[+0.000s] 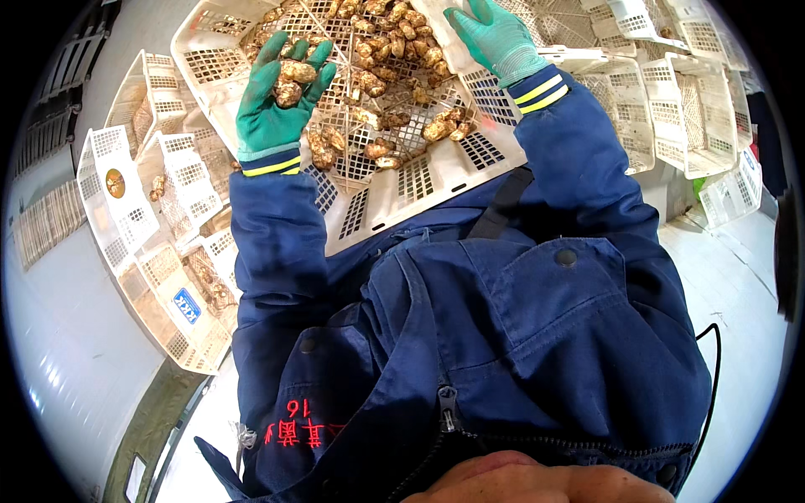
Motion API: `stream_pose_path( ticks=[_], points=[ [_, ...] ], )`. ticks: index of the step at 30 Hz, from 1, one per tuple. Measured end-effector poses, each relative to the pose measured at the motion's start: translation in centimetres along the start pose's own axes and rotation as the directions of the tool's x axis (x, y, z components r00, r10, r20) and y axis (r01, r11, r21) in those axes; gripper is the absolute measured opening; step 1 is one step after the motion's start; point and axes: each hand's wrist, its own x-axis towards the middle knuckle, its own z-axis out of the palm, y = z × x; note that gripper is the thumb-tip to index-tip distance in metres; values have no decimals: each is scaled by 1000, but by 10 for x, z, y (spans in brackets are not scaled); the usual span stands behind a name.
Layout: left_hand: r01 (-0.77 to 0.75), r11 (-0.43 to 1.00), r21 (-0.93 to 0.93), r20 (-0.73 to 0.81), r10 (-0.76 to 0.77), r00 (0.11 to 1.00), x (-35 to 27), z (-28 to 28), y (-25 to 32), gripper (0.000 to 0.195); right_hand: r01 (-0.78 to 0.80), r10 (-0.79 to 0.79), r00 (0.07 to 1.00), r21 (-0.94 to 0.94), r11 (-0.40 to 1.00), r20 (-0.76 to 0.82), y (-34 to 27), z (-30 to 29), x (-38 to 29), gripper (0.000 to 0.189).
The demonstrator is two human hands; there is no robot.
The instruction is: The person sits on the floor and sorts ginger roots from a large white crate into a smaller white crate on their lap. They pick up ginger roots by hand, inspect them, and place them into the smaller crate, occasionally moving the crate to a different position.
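My left hand (277, 107), in a green coated glove, is palm up with its fingers curled. Two brown, knobbly mushroom-like pieces (297, 71) rest in it. It is over the left side of a white slatted plastic crate (415, 179) that leans against my lap. More of these brown pieces (377, 82) lie inside, heaped towards the far side and scattered nearer me. My right hand (500, 44), gloved the same way, is at the crate's right rim with its fingers apart; the frame's top edge cuts off the fingertips. I see nothing held in it.
Stacked white crates (179, 182) stand at my left, some with brown pieces inside. More crates (688, 116) are at my right. Thin slatted bundles (50, 220) lie at the far left. A black cord (717, 358) hangs by my right side.
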Motion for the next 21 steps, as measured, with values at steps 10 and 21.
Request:
stream_pose_path(
  ticks=[10, 21],
  points=[
    [-49, 952, 301, -49, 67, 997, -29, -1, -18, 25, 15, -14, 1000, -58, 998, 14, 3, 2, 4, 42],
    [28, 829, 559, 32, -55, 998, 7, -55, 20, 48, 15, -16, 1000, -85, 996, -13, 2, 5, 2, 42]
  ],
)
